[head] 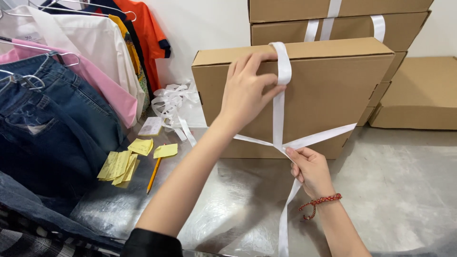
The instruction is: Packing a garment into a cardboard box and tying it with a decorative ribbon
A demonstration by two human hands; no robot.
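Note:
A flat brown cardboard box (328, 90) stands tilted on its edge on the metal table. A white ribbon (279, 109) runs over its top and down its face, crossing another band near the bottom. My left hand (247, 90) rests on the box's top edge, its fingers pressing the ribbon there. My right hand (309, 169), with a red cord bracelet on the wrist, grips the ribbon at the crossing below the box. The ribbon's loose end (284, 223) trails down toward me.
Stacked ribboned boxes (333, 24) stand behind, another flat box (419, 93) at right. Loose ribbon pile (173, 102), yellow sticky notes (121, 164) and a pencil (154, 173) lie at left. Jeans (52, 123) and shirts (100, 43) hang on hangers at the left edge.

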